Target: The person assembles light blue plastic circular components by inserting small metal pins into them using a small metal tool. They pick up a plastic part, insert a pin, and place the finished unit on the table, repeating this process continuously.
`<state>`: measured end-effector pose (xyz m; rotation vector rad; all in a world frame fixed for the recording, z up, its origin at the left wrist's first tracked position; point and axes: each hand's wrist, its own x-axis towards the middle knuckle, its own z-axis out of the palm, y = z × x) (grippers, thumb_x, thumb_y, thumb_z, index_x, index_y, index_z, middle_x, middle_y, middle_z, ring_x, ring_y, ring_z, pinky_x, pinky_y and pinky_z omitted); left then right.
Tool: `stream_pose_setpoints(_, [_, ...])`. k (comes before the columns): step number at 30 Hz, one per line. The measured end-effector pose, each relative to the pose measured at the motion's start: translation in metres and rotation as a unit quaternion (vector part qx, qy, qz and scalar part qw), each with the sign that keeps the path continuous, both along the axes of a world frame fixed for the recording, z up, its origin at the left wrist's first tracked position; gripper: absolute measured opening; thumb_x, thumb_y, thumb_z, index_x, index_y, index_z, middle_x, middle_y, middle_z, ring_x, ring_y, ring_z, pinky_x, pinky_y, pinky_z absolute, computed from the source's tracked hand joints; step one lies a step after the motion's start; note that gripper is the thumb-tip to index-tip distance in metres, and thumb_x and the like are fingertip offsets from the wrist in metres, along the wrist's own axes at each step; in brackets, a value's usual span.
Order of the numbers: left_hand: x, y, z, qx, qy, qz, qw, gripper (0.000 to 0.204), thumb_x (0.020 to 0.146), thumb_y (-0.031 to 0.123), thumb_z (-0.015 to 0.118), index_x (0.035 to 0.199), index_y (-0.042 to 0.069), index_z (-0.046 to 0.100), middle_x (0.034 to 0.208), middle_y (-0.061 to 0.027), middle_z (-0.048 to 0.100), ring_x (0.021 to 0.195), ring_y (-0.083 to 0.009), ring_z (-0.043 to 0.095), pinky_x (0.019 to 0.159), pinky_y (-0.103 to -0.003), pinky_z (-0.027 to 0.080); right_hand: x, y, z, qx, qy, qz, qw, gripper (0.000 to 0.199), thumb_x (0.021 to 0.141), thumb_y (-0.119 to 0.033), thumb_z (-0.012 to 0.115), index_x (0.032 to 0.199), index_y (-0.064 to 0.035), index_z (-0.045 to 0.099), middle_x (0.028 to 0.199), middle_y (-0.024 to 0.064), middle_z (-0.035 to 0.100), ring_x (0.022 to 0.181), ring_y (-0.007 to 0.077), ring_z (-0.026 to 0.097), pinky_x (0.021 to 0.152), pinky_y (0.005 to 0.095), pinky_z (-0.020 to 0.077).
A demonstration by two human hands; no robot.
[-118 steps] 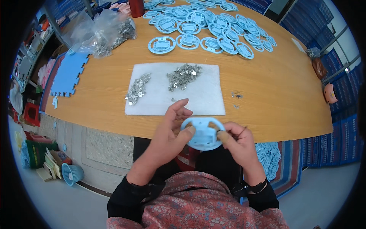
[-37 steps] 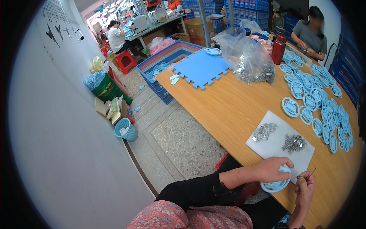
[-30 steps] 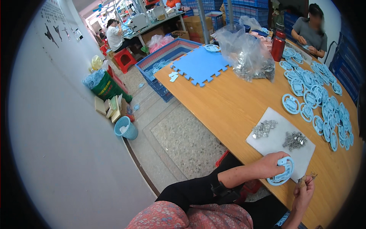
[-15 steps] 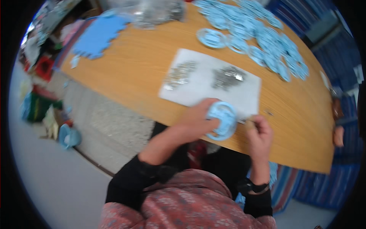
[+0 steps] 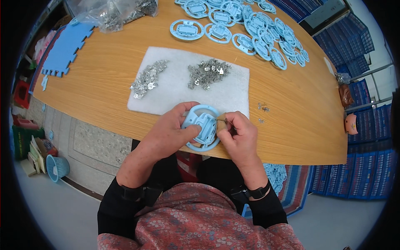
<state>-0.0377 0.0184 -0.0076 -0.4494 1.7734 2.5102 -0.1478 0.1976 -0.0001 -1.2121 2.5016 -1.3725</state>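
My left hand [image 5: 168,132] grips a light blue round plastic wheel [image 5: 201,127] at the table's near edge, thumb across its centre. My right hand [image 5: 238,134] pinches a thin tool with a wooden handle [image 5: 221,118] against the wheel's right side. Both hands sit just in front of a white felt pad [image 5: 179,89] that carries two heaps of small silver metal pieces [image 5: 208,73], the smaller heap [image 5: 148,78] on the left.
Many more light blue wheels [image 5: 250,27] lie at the back of the wooden table [image 5: 291,104]. A clear bag of metal parts [image 5: 112,10] and a blue foam mat [image 5: 64,48] are at the left. A few loose metal bits [image 5: 263,108] lie right of the pad. A blue basket [image 5: 56,167] stands on the floor.
My head turned back from the room on the left to the table. The wheel stayed in my left hand and came down flat; my right hand closed in on its right side.
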Motion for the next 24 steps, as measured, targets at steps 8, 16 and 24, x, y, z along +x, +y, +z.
stream_pose_setpoints(8, [-0.002, -0.002, 0.000, -0.020, -0.003, -0.016, 1.000, 0.058, 0.094, 0.001, 0.059, 0.146, -0.008, 0.035, 0.125, -0.0156, 0.063, 0.109, -0.0182, 0.064, 0.092, -0.031, 0.055, 0.005, -0.004, 0.004, 0.079, 0.200, 0.024, 0.976, 0.026, 0.074, -0.005, 0.075, 0.098, -0.0069, 0.066, 0.081, 0.0099, 0.062, 0.070, 0.0289, 0.065, 0.060, 0.0372, 0.0523])
stream_pose_setpoints(16, [-0.003, 0.002, -0.008, -0.014, 0.029, 0.019, 0.999, 0.053, 0.090, 0.009, 0.062, 0.137, -0.010, 0.045, 0.115, -0.0144, 0.066, 0.095, -0.0176, 0.069, 0.076, -0.030, 0.060, 0.013, 0.011, 0.012, 0.125, 0.179, 0.042, 0.975, 0.043, 0.076, -0.006, 0.073, 0.118, -0.0058, 0.067, 0.081, 0.0098, 0.061, 0.071, 0.0289, 0.065, 0.062, 0.0386, 0.0525])
stream_pose_setpoints(24, [0.007, 0.000, 0.013, 0.053, 0.008, -0.021, 0.998, 0.058, 0.093, 0.002, 0.060, 0.146, -0.005, 0.037, 0.120, -0.0122, 0.064, 0.105, -0.0181, 0.066, 0.084, -0.031, 0.059, 0.012, 0.018, 0.017, -0.036, -0.067, -0.019, 0.997, 0.034, 0.092, -0.016, 0.070, 0.123, -0.0031, 0.065, 0.083, 0.0030, 0.064, 0.068, 0.0172, 0.062, 0.060, 0.0305, 0.0506])
